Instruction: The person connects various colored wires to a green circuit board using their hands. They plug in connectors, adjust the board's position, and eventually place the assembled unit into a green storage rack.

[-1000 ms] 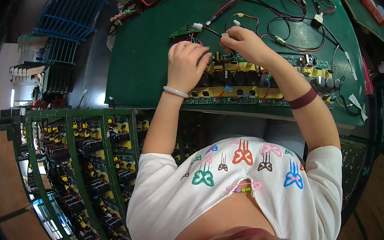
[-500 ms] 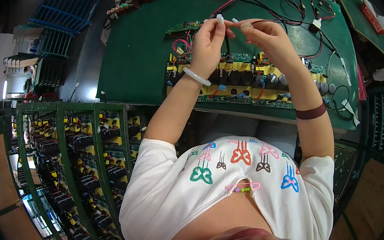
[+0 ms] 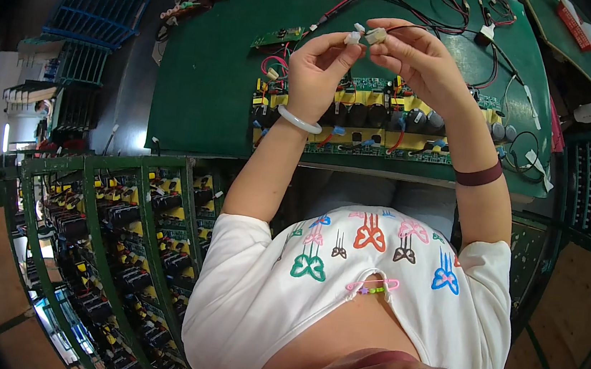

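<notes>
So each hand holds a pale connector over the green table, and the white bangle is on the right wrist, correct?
Wrong wrist: the head view shows the white bangle on the left wrist. The left hand and right hand each hold a pale connector over the green table, as you said.

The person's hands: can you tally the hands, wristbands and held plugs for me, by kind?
Hands: 2 (left hand, right hand)
Wristbands: 2 (white band, dark red band)
Plugs clearly held: 2 (white plug, cream plug)
Total: 6, not counting a small white piece too unclear to name.
</notes>
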### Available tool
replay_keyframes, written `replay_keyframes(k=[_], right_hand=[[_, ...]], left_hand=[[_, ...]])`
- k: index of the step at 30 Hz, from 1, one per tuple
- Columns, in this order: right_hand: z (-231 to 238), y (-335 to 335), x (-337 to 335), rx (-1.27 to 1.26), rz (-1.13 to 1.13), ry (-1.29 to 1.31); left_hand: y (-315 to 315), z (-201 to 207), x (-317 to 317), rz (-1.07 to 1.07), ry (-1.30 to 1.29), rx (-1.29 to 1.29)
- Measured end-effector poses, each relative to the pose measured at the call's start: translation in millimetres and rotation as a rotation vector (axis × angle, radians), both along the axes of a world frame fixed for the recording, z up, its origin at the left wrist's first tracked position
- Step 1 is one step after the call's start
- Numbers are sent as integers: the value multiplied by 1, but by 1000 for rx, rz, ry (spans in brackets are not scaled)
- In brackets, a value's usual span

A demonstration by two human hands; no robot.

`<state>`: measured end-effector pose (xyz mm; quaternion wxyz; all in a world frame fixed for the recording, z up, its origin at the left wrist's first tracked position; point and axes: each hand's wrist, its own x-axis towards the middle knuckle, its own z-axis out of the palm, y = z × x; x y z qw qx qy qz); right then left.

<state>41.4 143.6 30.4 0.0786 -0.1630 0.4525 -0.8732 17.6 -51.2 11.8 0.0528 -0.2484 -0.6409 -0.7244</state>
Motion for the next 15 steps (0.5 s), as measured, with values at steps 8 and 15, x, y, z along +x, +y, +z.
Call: replay_keyframes(k=[8, 15], right_hand=[[-4, -1, 1, 138, -175, 76], [-2, 0, 0, 407, -277, 222]], left_hand=[[-1, 14, 3, 273, 496, -388], [-1, 14, 2, 309, 638, -492]])
